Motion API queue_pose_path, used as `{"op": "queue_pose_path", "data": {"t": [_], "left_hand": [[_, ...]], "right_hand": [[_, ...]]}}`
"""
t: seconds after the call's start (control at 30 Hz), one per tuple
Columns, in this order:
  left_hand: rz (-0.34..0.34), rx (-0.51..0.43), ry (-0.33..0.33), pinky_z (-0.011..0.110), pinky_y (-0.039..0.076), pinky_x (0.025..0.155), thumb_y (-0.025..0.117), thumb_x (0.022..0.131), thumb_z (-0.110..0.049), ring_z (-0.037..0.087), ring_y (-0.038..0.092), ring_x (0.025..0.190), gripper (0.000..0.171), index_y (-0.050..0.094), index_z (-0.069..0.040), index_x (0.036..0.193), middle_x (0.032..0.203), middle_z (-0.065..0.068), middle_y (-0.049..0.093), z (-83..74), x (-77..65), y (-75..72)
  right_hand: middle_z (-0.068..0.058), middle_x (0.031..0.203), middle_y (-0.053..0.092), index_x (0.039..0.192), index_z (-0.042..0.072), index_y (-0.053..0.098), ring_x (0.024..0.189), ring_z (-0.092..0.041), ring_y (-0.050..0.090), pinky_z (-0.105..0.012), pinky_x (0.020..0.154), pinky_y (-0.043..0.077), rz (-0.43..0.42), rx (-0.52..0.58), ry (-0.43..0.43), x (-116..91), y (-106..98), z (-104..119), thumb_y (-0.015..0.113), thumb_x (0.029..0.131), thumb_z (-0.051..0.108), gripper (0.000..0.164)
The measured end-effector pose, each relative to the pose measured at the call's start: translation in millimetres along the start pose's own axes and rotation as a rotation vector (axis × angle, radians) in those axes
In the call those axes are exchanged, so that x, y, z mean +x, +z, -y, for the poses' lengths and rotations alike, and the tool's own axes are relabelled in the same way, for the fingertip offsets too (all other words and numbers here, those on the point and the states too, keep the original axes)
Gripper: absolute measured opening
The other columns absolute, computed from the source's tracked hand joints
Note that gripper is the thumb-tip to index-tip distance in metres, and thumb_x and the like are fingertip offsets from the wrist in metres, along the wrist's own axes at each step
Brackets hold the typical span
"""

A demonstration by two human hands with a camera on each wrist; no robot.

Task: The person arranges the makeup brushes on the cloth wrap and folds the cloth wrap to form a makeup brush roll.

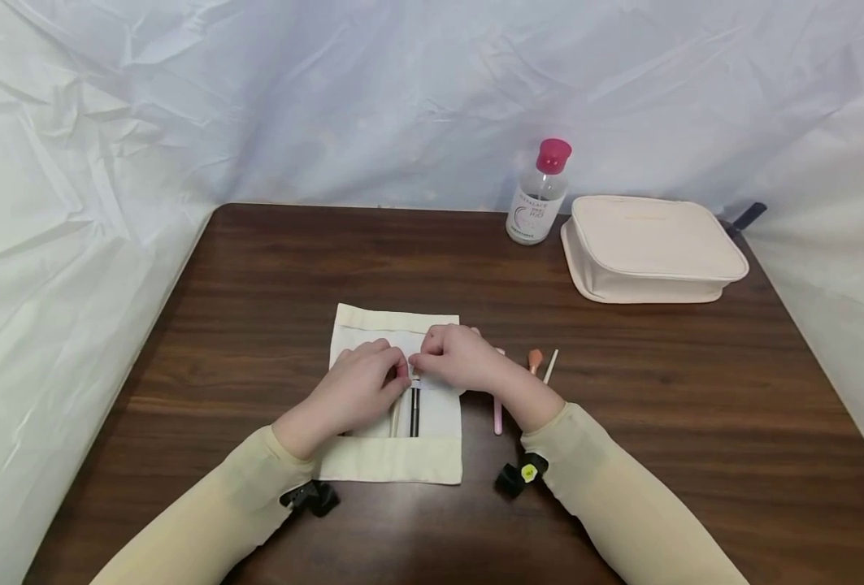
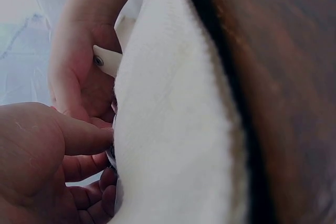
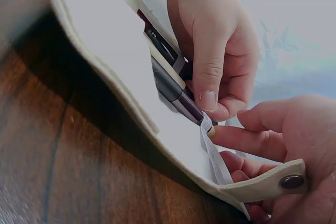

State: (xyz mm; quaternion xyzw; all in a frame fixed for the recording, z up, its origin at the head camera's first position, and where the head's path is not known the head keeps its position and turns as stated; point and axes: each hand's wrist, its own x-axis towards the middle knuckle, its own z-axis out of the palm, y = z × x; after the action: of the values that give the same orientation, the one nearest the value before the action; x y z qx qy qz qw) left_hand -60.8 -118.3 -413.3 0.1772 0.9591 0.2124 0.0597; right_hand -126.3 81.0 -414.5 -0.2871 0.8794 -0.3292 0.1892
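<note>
While two hands (image 1: 358, 386) (image 1: 464, 357) meet at one dark stick (image 1: 414, 413), grips narrow, hold unclear.

Long sleeves are worn on both arms, the left sleeve (image 1: 212, 504) and the right sleeve (image 1: 622, 491) being of pale cream-yellow fabric, with a faint greyish patch noted near each cuff. The left hand (image 1: 362, 390) and the right hand (image 1: 461, 357) are bare. A black, block-like left wrist unit (image 1: 322, 498) is fitted; its counterpart, a black right wrist unit (image 1: 509, 481), is marked by a small bright yellow insert (image 1: 529, 472).
</note>
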Motion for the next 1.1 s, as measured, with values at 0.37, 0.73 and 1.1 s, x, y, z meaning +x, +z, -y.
{"op": "queue_pose_path", "data": {"t": [0.37, 0.73, 1.1], "left_hand": [[-0.051, -0.180, 0.019, 0.035, 0.047, 0.079, 0.067, 0.095, -0.017, 0.010, 0.055, 0.082, 0.007, 0.068, -0.023, 0.091, 0.086, -0.008, 0.059, 10.3, 0.9, -4.0], [-0.159, -0.238, -0.124, 0.035, 0.047, 0.071, 0.062, 0.100, -0.018, 0.017, 0.057, 0.077, 0.009, 0.067, -0.015, 0.106, 0.092, 0.001, 0.063, 41.0, -7.2, -39.4], [-0.103, -0.229, -0.269, 0.036, 0.045, 0.070, 0.064, 0.100, -0.023, 0.022, 0.055, 0.076, 0.031, 0.054, -0.007, 0.125, 0.095, 0.009, 0.061, 73.9, -16.5, -43.6]], "right_hand": [[0.006, 0.097, 0.074, 0.101, 0.019, 0.080, 0.086, -0.012, 0.060, -0.031, 0.080, 0.049, -0.041, 0.053, 0.029, -1.0, -0.4, -4.7, 0.064, 0.101, 0.027, 0.018], [0.001, 0.102, 0.072, 0.111, 0.013, 0.076, 0.088, -0.018, 0.063, -0.037, 0.081, 0.053, -0.156, 0.109, 0.044, -34.6, -40.3, -17.8, 0.064, 0.101, 0.024, 0.018], [0.000, 0.099, 0.072, 0.108, 0.016, 0.076, 0.086, -0.020, 0.060, -0.033, 0.074, 0.051, -0.219, 0.064, 0.106, -90.0, -66.3, -57.9, 0.068, 0.100, 0.019, 0.012]]}}
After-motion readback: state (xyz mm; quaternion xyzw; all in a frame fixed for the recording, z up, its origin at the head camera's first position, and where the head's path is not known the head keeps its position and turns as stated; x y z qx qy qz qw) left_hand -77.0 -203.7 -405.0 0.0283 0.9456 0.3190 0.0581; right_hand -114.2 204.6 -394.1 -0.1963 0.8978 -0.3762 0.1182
